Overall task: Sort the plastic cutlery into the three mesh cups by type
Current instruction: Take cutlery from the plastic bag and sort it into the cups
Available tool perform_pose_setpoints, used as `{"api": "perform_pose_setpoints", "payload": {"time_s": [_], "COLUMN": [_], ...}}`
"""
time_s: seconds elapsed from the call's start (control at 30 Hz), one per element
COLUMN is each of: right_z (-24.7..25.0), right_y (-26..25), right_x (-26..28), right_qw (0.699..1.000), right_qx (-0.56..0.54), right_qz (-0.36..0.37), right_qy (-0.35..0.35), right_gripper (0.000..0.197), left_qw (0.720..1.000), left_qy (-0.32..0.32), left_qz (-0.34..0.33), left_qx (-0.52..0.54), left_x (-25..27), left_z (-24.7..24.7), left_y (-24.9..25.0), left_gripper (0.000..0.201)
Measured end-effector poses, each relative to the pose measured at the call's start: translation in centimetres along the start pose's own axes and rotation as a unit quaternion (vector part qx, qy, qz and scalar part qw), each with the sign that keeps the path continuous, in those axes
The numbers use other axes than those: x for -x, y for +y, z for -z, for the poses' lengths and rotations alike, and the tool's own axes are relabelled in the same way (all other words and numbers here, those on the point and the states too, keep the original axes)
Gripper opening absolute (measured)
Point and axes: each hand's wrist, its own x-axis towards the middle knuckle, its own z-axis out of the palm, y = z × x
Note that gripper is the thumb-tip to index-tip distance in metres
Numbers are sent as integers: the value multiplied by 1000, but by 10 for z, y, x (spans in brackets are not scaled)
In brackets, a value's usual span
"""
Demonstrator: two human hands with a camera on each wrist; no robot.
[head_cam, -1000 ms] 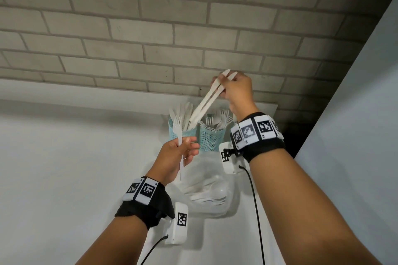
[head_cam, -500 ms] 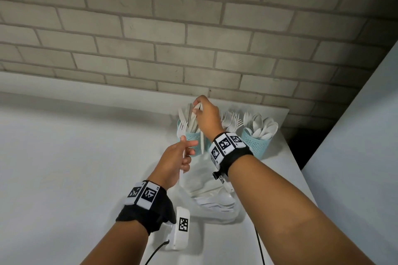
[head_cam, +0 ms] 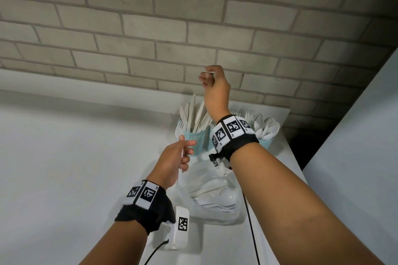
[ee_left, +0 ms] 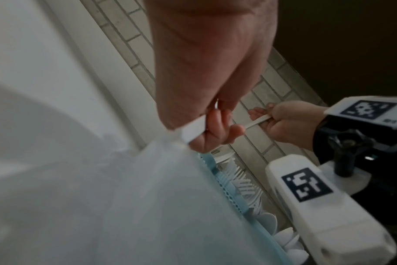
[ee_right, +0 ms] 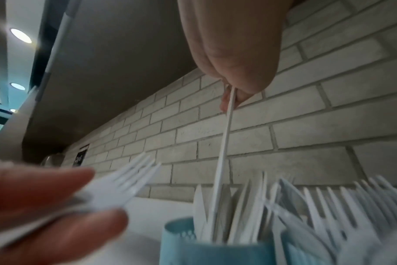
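Brick-wall backdrop, knife (ee_right: 224, 143) upright, handle up

The head view looks down from above at the cups (head_cam: 195, 143) by the brick wall. The left wrist view is close beside the cups (ee_left: 229, 190), quite blurred. The right wrist view looks up from the cups (ee_right: 215, 249); all three share them.

White bench (head_cam: 64, 178) against a brick wall.
Along the back edge: three teal mesh cups (head_cam: 195, 144) in a row, holding knives, forks, spoons. In front: clear plastic bag (head_cam: 215, 198) of white cutlery, lying flat.
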Motion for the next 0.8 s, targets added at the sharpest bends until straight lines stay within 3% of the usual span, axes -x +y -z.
{"api": "perform_pose_setpoints", "payload": {"time_s": [0.07,0.13,0.2,0.27,0.3,0.37,0.43,0.47,0.53,0.6,0.63,0.67,0.73,0.8], "right_z": [0,5,9,12,13,16,18,17,18,21,22,24,29,35], "right_y": [10,34,53,61,60,53,43,37,24,11,5,-1,-6,-8], "right_x": [8,15,20,23,23,22,18,16,18,26,31,36,45,49], "right_qw": [995,963,901,811,783,762,763,782,857,939,957,956,923,900], "right_qx": [94,255,396,527,560,583,579,558,469,300,223,184,200,233], "right_qz": [19,42,30,56,67,57,33,30,28,-8,-40,-72,-113,-121], "right_qy": [-18,-75,-177,-249,-264,-277,-286,-274,-213,-167,-180,-217,-309,-347], "right_gripper": [19,24,29,31,32,35,40,41,43,41,39,38,34,30], "left_qw": [1000,1000,1000,1000,1000,1000,1000,1000,999,999,998,997,996,995], "left_qy": [-1,-4,-9,-12,-13,-15,-17,-20,-31,-42,-48,-53,-67,-84], "left_qz": [1,4,9,13,13,10,7,6,5,7,9,11,18,23], "left_qx": [-4,-6,-2,7,8,9,11,13,20,33,40,45,48,40], "left_x": [-1,-3,-5,-6,-6,-7,-8,-8,-9,-10,-10,-11,-12,-12], "left_z": [-1,0,0,2,2,3,3,3,1,-2,-4,-6,-12,-19], "left_y": [-1,-3,-4,-5,-5,-5,-5,-5,-4,-2,0,1,4,5], "left_gripper": [38,42,46,49,50,53,54,55,58,64,67,71,77,81]}}
